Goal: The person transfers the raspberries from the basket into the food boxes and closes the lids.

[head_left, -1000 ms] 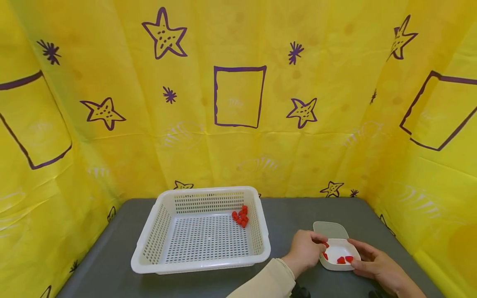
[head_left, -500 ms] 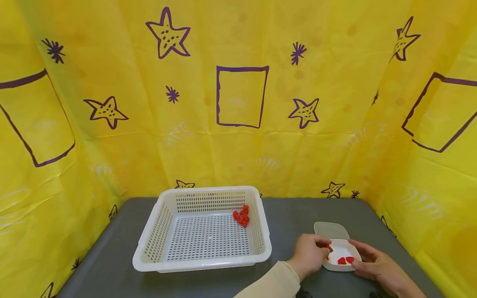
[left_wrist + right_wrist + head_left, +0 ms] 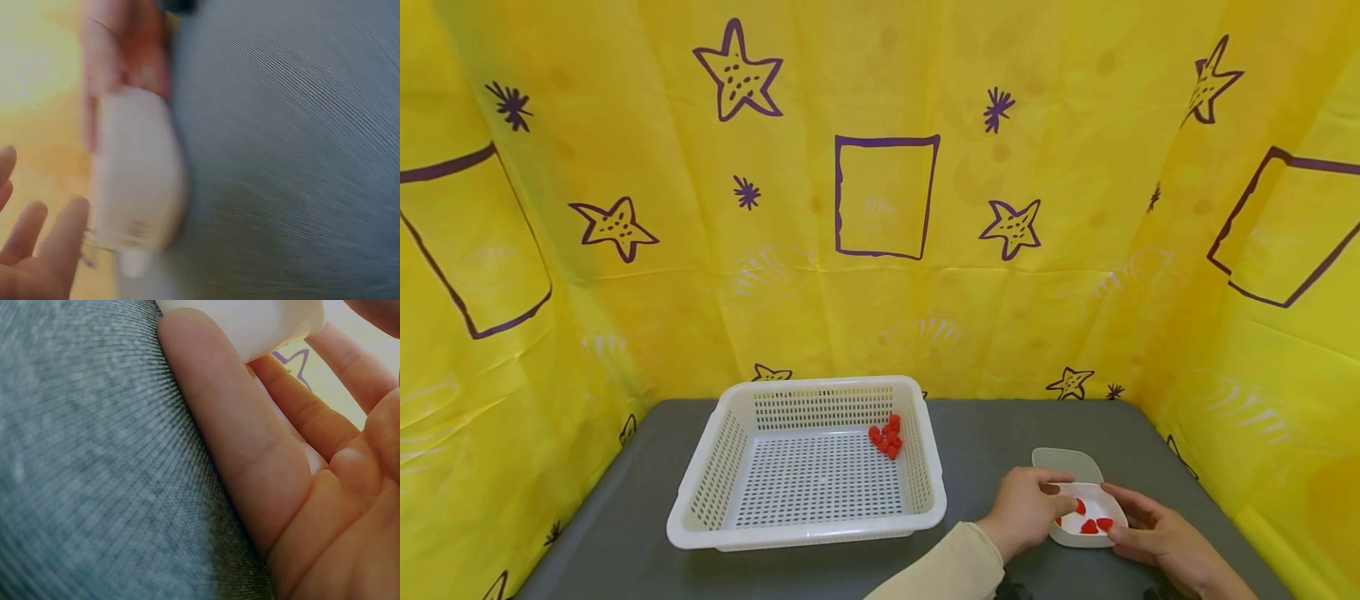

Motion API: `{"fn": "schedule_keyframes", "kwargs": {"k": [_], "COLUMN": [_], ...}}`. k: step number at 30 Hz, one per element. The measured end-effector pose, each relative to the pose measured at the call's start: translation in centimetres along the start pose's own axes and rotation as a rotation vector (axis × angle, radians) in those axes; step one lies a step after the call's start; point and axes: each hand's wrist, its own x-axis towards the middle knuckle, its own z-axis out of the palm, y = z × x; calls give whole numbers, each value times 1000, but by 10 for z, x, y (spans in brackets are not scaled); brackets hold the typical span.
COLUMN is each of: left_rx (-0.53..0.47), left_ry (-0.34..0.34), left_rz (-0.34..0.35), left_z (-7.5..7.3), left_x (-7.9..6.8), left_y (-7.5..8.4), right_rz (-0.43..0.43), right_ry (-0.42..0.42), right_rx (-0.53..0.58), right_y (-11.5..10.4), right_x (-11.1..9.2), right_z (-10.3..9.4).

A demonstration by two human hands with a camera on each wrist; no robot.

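A small white lidded box point(image 3: 1084, 540) stands at the right of the table, its translucent lid point(image 3: 1066, 461) folded back. Several small red pieces point(image 3: 1089, 527) lie inside; their exact kind is too small to tell. My left hand point(image 3: 1024, 508) reaches over the box's left side, thumb and forefinger apart, with one red piece point(image 3: 1079, 506) by the thumb tip. Spread fingers of that hand point(image 3: 40, 256) show beside the blurred box point(image 3: 140, 169) in the left wrist view. My right hand point(image 3: 1165, 537) holds the box's right side between thumb and fingers; its thumb point(image 3: 219, 406) presses the wall.
A large white perforated basket point(image 3: 805, 530) stands left of the hands. Several red pieces point(image 3: 887, 440) cluster in its right back part. Grey cloth point(image 3: 985, 433) covers the table, and a yellow curtain point(image 3: 880, 317) surrounds it at the back and sides.
My left hand has shifted slightly right, and its thumb and forefinger have parted. The red piece at its fingertips has moved right, inside the box. My right hand keeps its hold.
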Motion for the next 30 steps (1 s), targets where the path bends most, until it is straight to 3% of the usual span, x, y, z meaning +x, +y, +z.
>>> {"fn": "schedule_keyframes", "kwargs": {"k": [3, 6, 11, 14, 18, 22, 26, 30], "left_rx": [-26, 11, 190, 254, 238, 158, 104, 91], "left_ry": [-45, -153, -446, -537, -532, -503, -436, -353], "left_rz": [72, 194, 322, 349, 344, 247, 121, 34], "left_z": [-13, -39, -104, -147, -202, -249, -280, -298], "left_x": [1, 5, 21, 33, 46, 53, 57, 58], "left_y": [25, 55, 84, 86, 73, 47, 11, -22], "right_rz": [21, 26, 12, 9, 2, 4, 9, 18], "right_ry": [25, 37, 30, 28, 33, 48, 60, 67], "right_rx": [-34, -68, -68, -43, -39, -49, -62, -62], "right_y": [-1, -2, -2, -1, 0, -1, -2, -2], "right_x": [0, 0, 0, 0, -1, 0, 0, 1], "right_z": [1, 2, 3, 3, 1, 2, 4, 4]}}
